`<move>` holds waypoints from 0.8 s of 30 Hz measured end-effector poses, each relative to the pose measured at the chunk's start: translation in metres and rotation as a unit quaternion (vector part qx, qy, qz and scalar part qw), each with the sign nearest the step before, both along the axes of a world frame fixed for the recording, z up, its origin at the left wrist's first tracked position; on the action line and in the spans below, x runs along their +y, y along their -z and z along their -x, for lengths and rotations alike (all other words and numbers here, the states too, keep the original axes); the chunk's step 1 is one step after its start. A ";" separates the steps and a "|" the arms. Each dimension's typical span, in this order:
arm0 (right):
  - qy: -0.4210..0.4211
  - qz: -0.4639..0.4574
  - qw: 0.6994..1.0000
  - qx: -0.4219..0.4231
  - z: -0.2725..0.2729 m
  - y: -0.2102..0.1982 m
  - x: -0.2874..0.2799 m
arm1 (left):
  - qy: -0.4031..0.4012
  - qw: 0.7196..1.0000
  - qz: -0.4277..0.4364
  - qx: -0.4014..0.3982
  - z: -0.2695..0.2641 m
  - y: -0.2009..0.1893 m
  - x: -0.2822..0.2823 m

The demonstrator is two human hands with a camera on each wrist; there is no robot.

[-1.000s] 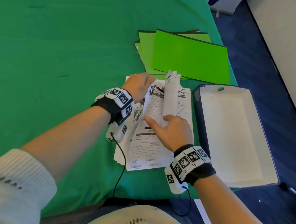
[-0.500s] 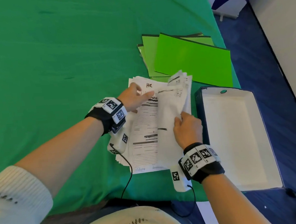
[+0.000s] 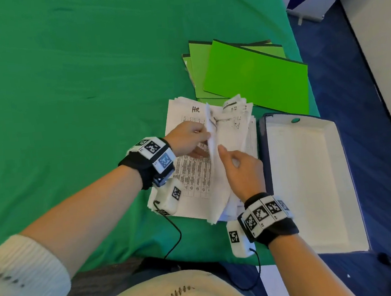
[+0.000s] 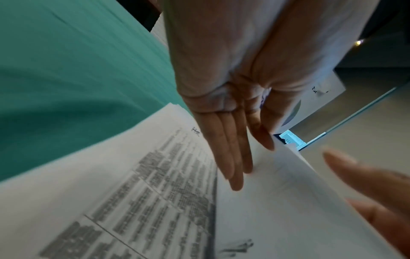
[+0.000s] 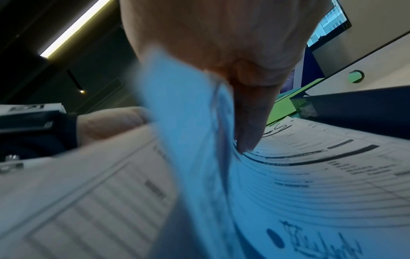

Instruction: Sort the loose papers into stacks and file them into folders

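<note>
Midway Through the Pile — Papers Leafed, Folders Waiting

Still at the sorting stage, a person leafs through the papers [image 3: 192,172] lying on a green cloth [image 3: 64,88], just left of an open white box [image 3: 312,184]. The left hand [image 3: 186,139] lies on a printed table sheet marked "HR", fingers [image 4: 228,157] straight and flat against it in the wrist view. The right hand [image 3: 241,167] pinches a lifted sheaf [image 3: 231,130], bowing it up off the pile. Green folders [image 3: 254,77] lie fanned and closed just beyond, their near edge touched by the papers. No separate stacks show, so filing looks some way off. Next, by the look of it: peel off one kind and lay it apart on bare cloth. Sheets are thin, limp and ragged-edged — they will slide and curl; the folders look stiff, flat and dark-edged.
</note>
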State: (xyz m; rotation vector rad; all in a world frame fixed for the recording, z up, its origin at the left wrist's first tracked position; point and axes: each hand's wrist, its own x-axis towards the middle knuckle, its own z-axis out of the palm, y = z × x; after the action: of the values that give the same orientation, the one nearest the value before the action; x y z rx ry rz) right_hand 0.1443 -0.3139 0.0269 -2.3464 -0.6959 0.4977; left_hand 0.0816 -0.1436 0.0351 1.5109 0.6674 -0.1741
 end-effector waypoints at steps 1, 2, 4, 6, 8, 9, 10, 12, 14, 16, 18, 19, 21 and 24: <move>0.006 -0.007 1.000 -0.003 0.000 -0.001 0.001 | 0.015 1.000 0.017 -0.006 -0.004 -0.005 -0.004; 0.005 -0.012 1.000 -0.011 -0.001 -0.002 0.000 | 0.028 0.999 0.032 -0.004 -0.007 -0.007 -0.007; 0.000 -0.012 1.000 -0.022 -0.006 0.002 -0.003 | 0.032 0.998 0.043 0.016 -0.008 -0.008 -0.010; 0.000 0.011 0.999 -0.032 -0.014 0.005 -0.009 | 0.021 0.999 0.010 0.037 -0.005 -0.005 -0.010; 0.007 0.021 0.998 -0.054 -0.019 0.003 -0.013 | 0.006 0.998 -0.029 0.057 0.001 -0.001 -0.010; 0.008 0.008 0.999 -0.049 -0.019 -0.001 -0.013 | -0.001 0.998 -0.021 0.061 0.004 0.000 -0.011; 0.000 -0.007 0.999 -0.036 -0.017 -0.006 -0.012 | -0.008 0.998 0.002 0.063 0.006 0.001 -0.014; -0.040 -0.047 0.998 0.028 -0.009 -0.011 -0.004 | -0.008 0.997 0.034 0.065 0.008 0.001 -0.024; -0.060 -0.085 0.981 0.160 -0.001 -0.005 0.003 | -0.023 0.997 0.031 0.059 0.006 0.012 -0.034; -0.022 -0.106 0.940 0.325 0.003 0.007 0.008 | -0.086 0.995 0.013 0.056 0.004 0.034 -0.038; 0.000 -0.086 0.914 0.395 0.000 0.020 0.004 | -0.160 0.981 -0.032 0.101 0.002 0.061 -0.040; -0.018 -0.061 0.924 0.377 -0.001 0.025 0.000 | -0.180 0.973 -0.065 0.126 0.001 0.069 -0.042; -0.035 -0.026 0.959 0.280 -0.009 0.034 -0.010 | -0.188 0.965 -0.119 0.142 -0.001 0.075 -0.045; 0.020 -0.071 0.985 0.156 -0.028 0.031 -0.026 | -0.203 0.973 -0.084 0.062 0.002 0.053 -0.037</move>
State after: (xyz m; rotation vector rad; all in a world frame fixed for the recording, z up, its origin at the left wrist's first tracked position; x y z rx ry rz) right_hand 0.1724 -0.3396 -0.0038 -2.0840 -0.5184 0.7526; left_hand 0.0794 -0.1804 -0.0181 1.4982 1.0988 0.1056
